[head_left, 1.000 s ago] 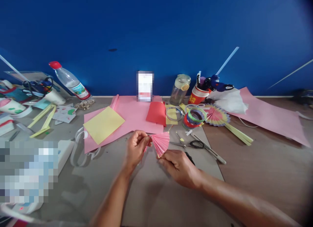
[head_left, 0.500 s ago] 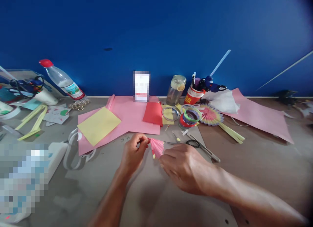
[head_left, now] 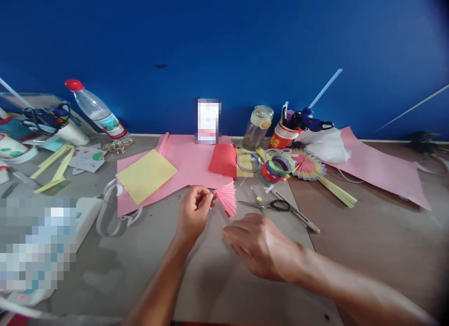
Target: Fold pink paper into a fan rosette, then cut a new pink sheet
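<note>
Between the thumb and fingers of my left hand [head_left: 196, 209] is the narrow end of a pink pleated paper fan [head_left: 226, 199]. Its folds spread out to the right, above the table. My right hand [head_left: 250, 244] is just below and right of the fan, apart from it, with its fingers pinched together. Something thin and pale seems to be at its fingertips, too small to make out. Beyond my right hand lie scissors [head_left: 279, 205] with black handles and a utility knife [head_left: 298, 213].
At the back are pink sheets [head_left: 189, 164], a yellow sheet [head_left: 146, 175], a red packet [head_left: 223, 161], stacked tape rolls [head_left: 277, 168] and a finished-looking pleated rosette [head_left: 308, 164]. A jar [head_left: 258, 125], a red cup [head_left: 281, 135] and a bottle [head_left: 101, 115] stand near the blue wall.
My right hand has come away from the fan, down and slightly left. The fan's pleats show more fully, still in my left hand. The view has shifted a little.
</note>
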`<state>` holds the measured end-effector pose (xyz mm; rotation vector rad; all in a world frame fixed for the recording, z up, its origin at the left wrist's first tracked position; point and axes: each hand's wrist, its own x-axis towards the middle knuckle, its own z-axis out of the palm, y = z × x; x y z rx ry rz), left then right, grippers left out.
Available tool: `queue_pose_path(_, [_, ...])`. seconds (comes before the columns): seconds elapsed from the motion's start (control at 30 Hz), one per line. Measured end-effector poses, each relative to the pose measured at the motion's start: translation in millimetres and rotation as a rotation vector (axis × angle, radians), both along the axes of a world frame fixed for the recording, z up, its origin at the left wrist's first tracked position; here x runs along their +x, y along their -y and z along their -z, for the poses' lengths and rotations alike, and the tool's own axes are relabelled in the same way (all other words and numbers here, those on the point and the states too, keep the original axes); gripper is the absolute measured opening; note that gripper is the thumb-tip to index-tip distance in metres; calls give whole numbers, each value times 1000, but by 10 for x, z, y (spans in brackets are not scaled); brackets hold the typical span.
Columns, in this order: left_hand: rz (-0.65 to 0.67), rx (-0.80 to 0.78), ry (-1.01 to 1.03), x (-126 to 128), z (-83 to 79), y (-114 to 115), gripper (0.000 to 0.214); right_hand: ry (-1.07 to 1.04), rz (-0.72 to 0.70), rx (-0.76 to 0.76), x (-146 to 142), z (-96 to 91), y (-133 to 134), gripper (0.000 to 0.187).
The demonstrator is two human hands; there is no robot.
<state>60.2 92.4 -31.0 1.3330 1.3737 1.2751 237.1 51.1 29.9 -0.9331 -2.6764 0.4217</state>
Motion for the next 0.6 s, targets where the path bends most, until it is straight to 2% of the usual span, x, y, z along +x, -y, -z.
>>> queue_pose_path(0.1, [165, 135, -298, 28, -3, 50, 6, -78, 24, -43, 64, -218, -58, 19])
queue_pose_path(0.17, [334, 168, -381, 39, -53, 95, 6, -137, 53, -41, 122, -354, -177, 22])
queue_pose_path(0.23, [497, 121, -346, 45, -124, 142, 7, -195, 115, -60, 175, -408, -360, 23])
queue_pose_path(0.33, [649, -2, -100, 48, -204, 203, 8, -263, 290, -244, 227, -273, -670, 20])
queue_pose_path(0.37, [651, -29, 21, 48, -216, 215, 8, -311, 308, -319, 232, -182, -754, 18])
queue_pose_path(0.43, [569, -57, 277, 49, -219, 213, 11, -357, 330, -485, 214, 27, -850, 14])
queue_pose_path(0.5, [384, -68, 514, 48, -208, 175, 18, -437, 343, -645, 156, 218, -832, 15])
queue_pose_path(0.6, [71, -71, 724, 43, -183, 72, 27, -612, 303, -681, 21, 402, -635, 17])
